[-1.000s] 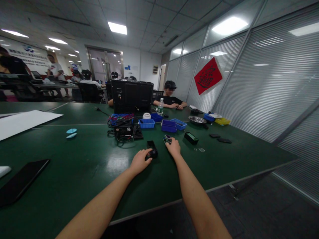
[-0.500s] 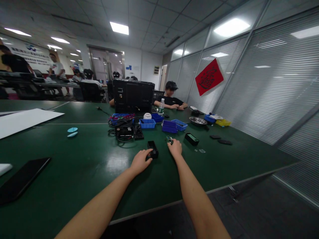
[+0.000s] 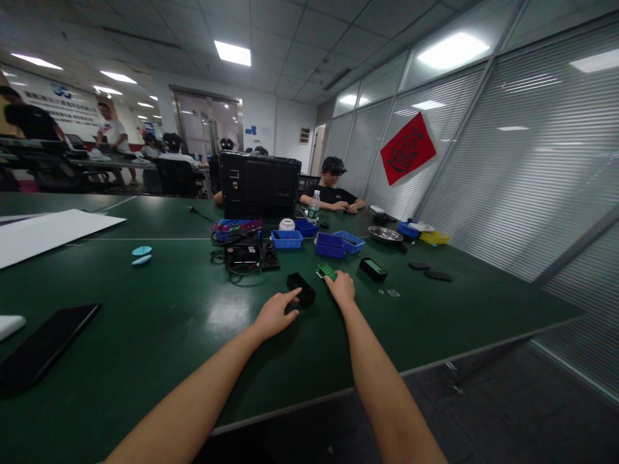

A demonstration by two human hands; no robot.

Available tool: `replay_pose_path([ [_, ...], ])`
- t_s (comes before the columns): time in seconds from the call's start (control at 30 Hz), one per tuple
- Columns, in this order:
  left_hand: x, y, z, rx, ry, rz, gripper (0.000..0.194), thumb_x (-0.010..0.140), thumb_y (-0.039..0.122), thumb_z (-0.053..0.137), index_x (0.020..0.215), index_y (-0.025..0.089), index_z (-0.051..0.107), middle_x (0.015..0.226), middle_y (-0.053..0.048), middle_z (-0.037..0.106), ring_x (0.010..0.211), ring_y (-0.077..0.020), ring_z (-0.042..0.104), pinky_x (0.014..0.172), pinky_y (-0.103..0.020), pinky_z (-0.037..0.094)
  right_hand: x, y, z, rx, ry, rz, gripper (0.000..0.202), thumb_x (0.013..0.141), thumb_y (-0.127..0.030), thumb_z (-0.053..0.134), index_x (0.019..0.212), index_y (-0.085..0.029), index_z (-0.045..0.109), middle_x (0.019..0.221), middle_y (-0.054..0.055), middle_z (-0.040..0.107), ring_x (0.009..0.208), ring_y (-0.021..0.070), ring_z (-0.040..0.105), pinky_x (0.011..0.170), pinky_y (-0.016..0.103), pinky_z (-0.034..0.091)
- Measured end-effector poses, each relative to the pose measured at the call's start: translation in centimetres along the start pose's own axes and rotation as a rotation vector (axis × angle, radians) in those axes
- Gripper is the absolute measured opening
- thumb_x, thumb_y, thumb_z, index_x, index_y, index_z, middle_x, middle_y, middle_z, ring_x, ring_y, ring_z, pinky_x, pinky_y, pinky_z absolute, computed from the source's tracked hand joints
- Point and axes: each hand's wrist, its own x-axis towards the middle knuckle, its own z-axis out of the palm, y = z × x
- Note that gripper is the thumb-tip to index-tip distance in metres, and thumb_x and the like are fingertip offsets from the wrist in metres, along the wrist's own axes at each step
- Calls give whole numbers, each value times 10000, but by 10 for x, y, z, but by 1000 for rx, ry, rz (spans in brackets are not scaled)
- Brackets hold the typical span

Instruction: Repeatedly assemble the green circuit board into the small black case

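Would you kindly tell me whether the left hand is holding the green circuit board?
No, the right hand holds the green circuit board, while the left hand is at the black case.

Can't honestly read anything from my seat: stylized black characters on the red poster [image 3: 407, 149] right of the monitor [image 3: 261, 187], blurry lettering on the wall sign [image 3: 57, 108] way left of it.

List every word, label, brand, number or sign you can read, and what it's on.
None is legible.
Red sign: dark characters, too blurred.
Far-left wall lettering: too blurred.
Bottle label: too small.
Pale stickers on the black box among cables: too small.
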Motion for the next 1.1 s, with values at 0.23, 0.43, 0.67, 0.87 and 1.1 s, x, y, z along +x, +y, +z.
replay_pose_path([
  [0.23, 2, 2, 1, -66, 143, 4, 507, 729, 201, 536, 1223, 259, 437, 1146, -13, 563, 1080, -166, 475, 961, -325, 348, 2, -5, 9, 285, -151, -207, 451, 695, -331, 603, 1098, -132, 579, 1057, 109, 593, 960, 190, 542, 843, 288, 389],
  [0.43, 15, -23, -3, 54, 333, -194, 805, 636, 339, 652, 1325, 182, 266, 1361, -104, 343, 1257, -232, 306, 1029, -364, 268, -8, -16, -5, 527, -385, -434, 425, 663, -237, 623, 1082, -168, 600, 986, 54, 623, 849, 158, 547, 796, 297, 414],
  [0.67, 16, -27, -3, -27, 73, -253, 816, 645, 303, 649, 1350, 235, 245, 1256, -74, 498, 1143, -239, 466, 931, -327, 369, -11, -19, -7, 504, -422, -463, 416, 634, -244, 635, 1036, -138, 616, 829, 37, 617, 764, 151, 530, 735, 291, 415],
  [0.87, 16, -30, 0, -23, 165, -248, 704, 633, 266, 663, 1275, 194, 381, 1264, -73, 489, 1139, -219, 465, 958, -313, 350, -6, -19, -6, 615, -173, -237, 444, 611, -274, 640, 1028, -124, 604, 900, 68, 614, 809, 175, 544, 753, 309, 424],
  [1.1, 18, -34, 2, -22, 196, -273, 723, 634, 263, 668, 1282, 181, 358, 1269, -90, 482, 1138, -226, 465, 957, -322, 348, -18, -31, -17, 1227, -414, -286, 481, 633, -305, 642, 1089, -168, 571, 1066, 71, 607, 964, 194, 555, 850, 329, 416],
])
